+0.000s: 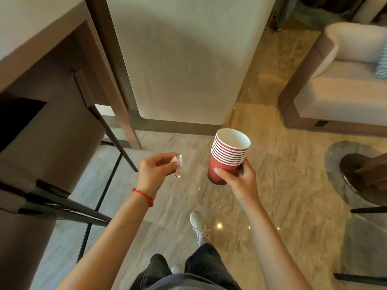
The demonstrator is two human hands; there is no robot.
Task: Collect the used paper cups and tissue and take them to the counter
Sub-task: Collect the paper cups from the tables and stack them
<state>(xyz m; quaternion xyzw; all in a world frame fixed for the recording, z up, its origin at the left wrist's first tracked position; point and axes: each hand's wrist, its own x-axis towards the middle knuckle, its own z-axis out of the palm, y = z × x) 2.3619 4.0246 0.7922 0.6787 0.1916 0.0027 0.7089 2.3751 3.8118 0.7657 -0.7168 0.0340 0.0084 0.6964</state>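
— What do we carry, left of the round table (343, 164)?

— Our right hand (240, 177) curls fingers around the stacked red cups (227, 158); further left, our left hand (156, 170) pinches the tissue (178, 161).

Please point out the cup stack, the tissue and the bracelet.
cup stack (227, 158), head view, on the red side below the rims
tissue (178, 161), head view, on the white crumpled part
bracelet (144, 196), head view, on the red cord

Your right hand (238, 181) grips the stacked red cups (228, 158); your left hand (155, 170) pinches a crumpled tissue (177, 162) above the floor.
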